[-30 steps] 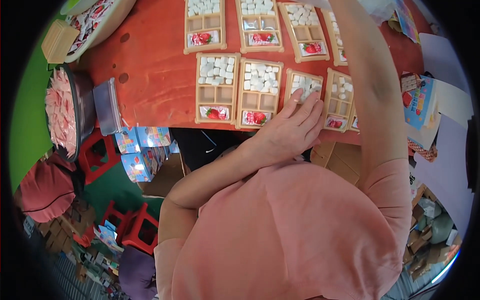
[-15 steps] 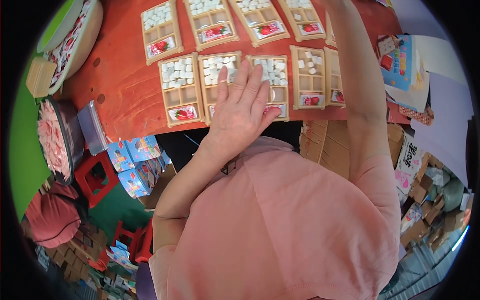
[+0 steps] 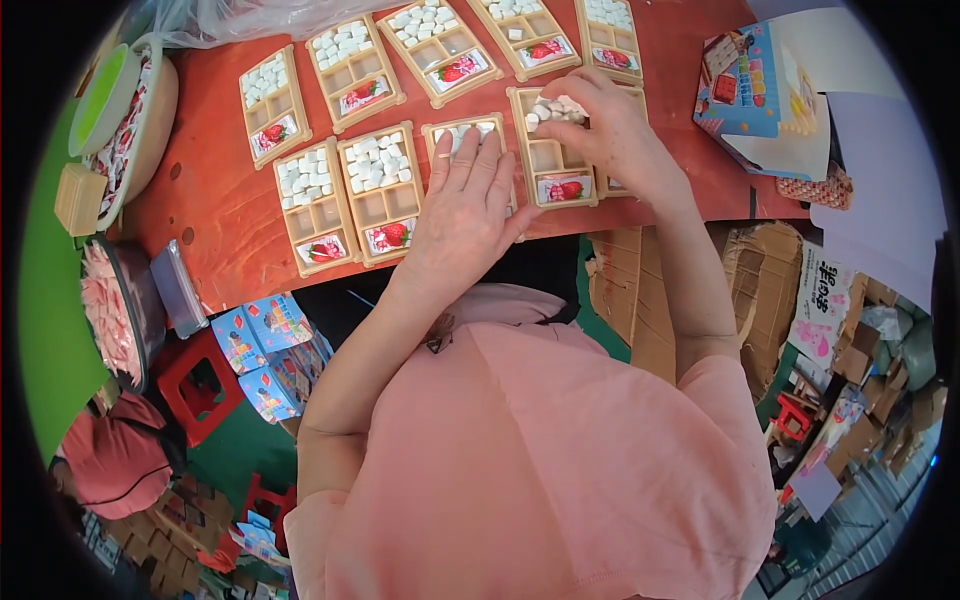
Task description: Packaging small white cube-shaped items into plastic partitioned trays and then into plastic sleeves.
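My left hand (image 3: pixel 462 205) lies flat with fingers slightly spread over a beige divided tray (image 3: pixel 512 180), covering part of its white marshmallows. To its right, my right hand (image 3: pixel 625 135) is curled over another beige tray (image 3: pixel 545 155), thumb and fingers closing around white marshmallows (image 3: pixel 557 110) at its far compartment. It cannot be told which of these pieces are in the hand and which rest in the tray. This tray has bare middle compartments and a strawberry-printed packet (image 3: pixel 565 189) in the near one. A further tray is partly hidden behind my right wrist.
Two filled trays (image 3: pixel 337 225) stand left of my left hand, and several more (image 3: pixel 440 50) form a far row. A tub of packets (image 3: pixel 150 120) with a green bowl (image 3: pixel 103 100) stands far left. An opened blue printed box (image 3: pixel 745 85) lies right; clear plastic (image 3: pixel 240 20) lies far left.
My right hand has come back from the far right edge to the tray beside my left hand, now among marshmallows. My left hand has shifted slightly right across the trays. The view has turned somewhat.
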`<state>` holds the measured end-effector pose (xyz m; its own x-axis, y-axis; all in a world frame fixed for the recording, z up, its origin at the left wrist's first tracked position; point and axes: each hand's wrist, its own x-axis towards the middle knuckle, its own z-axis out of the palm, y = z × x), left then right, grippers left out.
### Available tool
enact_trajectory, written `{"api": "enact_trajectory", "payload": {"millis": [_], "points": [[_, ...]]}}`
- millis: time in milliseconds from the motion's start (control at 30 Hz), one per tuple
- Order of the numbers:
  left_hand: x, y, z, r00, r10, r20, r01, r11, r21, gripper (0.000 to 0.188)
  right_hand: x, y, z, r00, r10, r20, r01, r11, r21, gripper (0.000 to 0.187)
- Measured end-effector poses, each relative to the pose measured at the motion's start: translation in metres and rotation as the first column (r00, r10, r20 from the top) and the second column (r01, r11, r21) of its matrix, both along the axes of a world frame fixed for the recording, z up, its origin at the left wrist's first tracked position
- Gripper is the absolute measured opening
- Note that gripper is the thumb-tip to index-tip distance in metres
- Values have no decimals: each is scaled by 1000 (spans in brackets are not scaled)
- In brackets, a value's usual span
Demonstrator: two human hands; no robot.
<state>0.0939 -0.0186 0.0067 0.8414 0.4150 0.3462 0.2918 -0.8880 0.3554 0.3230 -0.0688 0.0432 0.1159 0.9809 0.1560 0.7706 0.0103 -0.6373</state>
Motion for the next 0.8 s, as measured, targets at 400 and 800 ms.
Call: {"api": "enact_trajectory", "payload": {"millis": [400, 800], "points": [[41, -4, 4, 999, 1, -54, 2, 998, 58, 57, 11, -16, 2, 956, -145, -255, 135, 989, -55, 35], [54, -14, 3, 997, -63, -53, 65, 997, 35, 60, 16, -13, -20, 986, -123, -109, 140, 976, 167, 13]]}}
